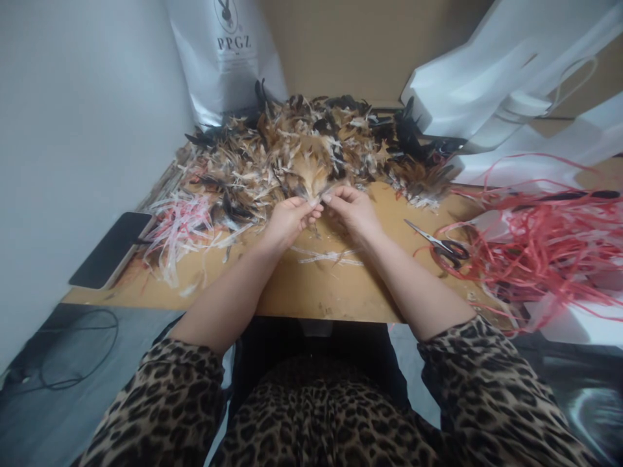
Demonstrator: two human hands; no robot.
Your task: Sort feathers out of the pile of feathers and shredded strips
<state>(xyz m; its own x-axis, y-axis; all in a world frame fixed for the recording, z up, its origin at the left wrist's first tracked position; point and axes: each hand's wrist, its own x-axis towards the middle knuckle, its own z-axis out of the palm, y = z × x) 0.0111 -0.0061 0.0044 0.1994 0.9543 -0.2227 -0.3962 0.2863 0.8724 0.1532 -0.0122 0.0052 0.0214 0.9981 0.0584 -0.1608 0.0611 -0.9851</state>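
Note:
Both hands meet over the middle of the table, close in front of a big heap of feathers. My left hand is closed, its thumb and fingers pinching the base of a small tan feather bunch that fans out away from me. Close beside it my right hand is also closed, fingertips pinched at the bunch's lower end; whatever thin piece it grips there is too small to make out. Below the hands, thin white plastic strips lie on the tabletop.
Scissors lie right of my hands, beside a tangle of red plastic strips. White and pink strips lie at left, near a phone. A silver bag stands behind the heap; white packaging is at back right.

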